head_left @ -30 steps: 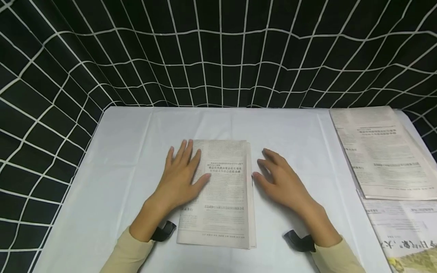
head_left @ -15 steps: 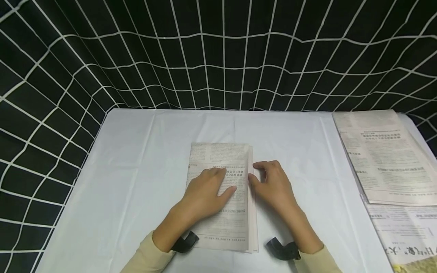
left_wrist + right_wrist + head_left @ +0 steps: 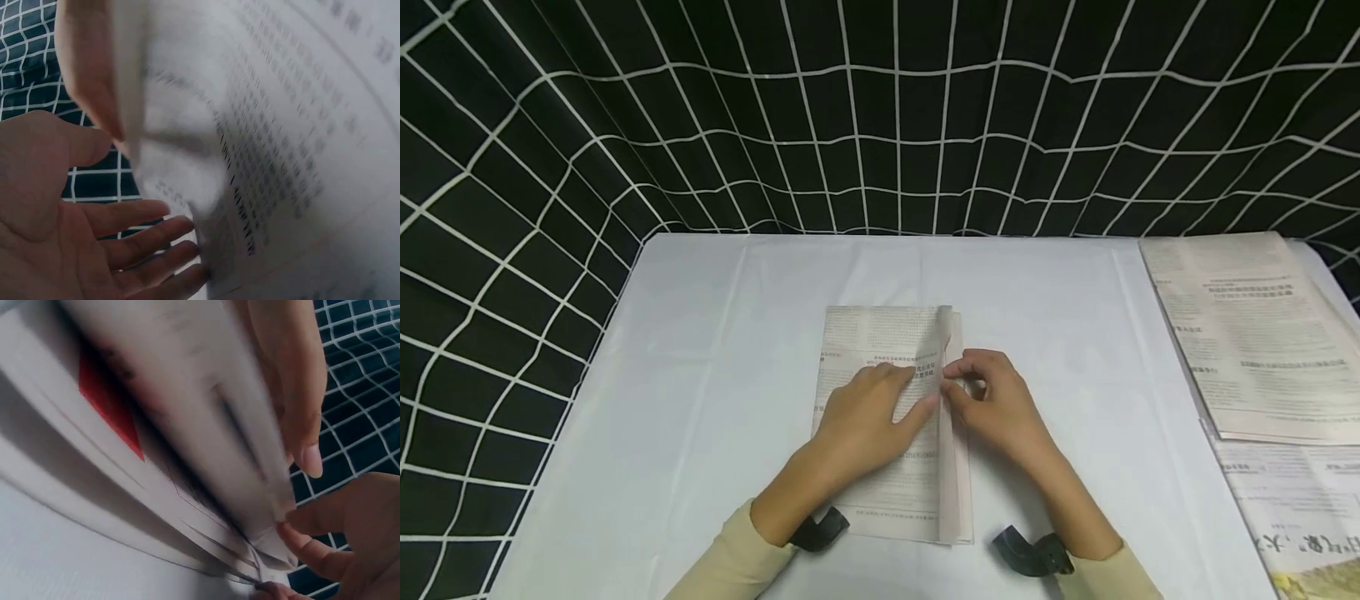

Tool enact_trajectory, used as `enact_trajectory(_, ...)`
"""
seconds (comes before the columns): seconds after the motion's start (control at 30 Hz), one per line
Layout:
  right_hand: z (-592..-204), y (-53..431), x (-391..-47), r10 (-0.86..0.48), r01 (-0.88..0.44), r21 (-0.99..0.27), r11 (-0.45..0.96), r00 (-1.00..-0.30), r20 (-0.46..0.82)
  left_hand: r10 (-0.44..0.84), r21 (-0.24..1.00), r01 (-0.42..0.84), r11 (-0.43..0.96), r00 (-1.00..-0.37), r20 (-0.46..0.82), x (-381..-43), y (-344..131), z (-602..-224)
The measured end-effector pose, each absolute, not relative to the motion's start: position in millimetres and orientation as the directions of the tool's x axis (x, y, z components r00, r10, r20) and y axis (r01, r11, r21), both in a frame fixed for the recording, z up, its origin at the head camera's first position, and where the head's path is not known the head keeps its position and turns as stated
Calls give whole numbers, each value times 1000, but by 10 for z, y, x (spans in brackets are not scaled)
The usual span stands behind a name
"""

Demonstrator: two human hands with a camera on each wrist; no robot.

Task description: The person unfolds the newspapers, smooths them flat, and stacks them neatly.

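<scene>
Newspaper [image 3: 917, 467]: your right hand [image 3: 992, 402] pinches its raised edge, 3 o'clock; your left hand [image 3: 865, 417] rests on it, spread, 9 o'clock.

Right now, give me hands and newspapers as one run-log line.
left hand: touching newspaper | right hand: pinching its raised right edge | other newspapers: on table, far right
</scene>
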State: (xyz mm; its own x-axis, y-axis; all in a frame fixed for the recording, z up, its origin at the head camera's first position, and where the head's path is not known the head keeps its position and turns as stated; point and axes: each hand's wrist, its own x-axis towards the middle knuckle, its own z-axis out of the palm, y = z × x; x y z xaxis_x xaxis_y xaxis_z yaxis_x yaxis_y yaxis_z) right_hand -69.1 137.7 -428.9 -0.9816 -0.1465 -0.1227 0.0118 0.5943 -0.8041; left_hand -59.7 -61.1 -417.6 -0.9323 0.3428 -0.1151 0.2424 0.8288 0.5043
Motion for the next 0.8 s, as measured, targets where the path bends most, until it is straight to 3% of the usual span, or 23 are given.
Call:
enact_trajectory(0.17,-4299,1373,-703,-141,25,-837,546,-983,-121,341,554,239,798,-936,-88,-582,-591,-4194)
enact_trajectory(0.53,-4322,1426,-737,-140,209,-895,394,-949,-283,316,726,99,680,-934,-169,-607,-574,-4240)
enact_trajectory(0.8,-4364,1435,-737,-167,125,-896,427,-963,-213,326,770,71,634,-928,-183,-631,-572,-4265)
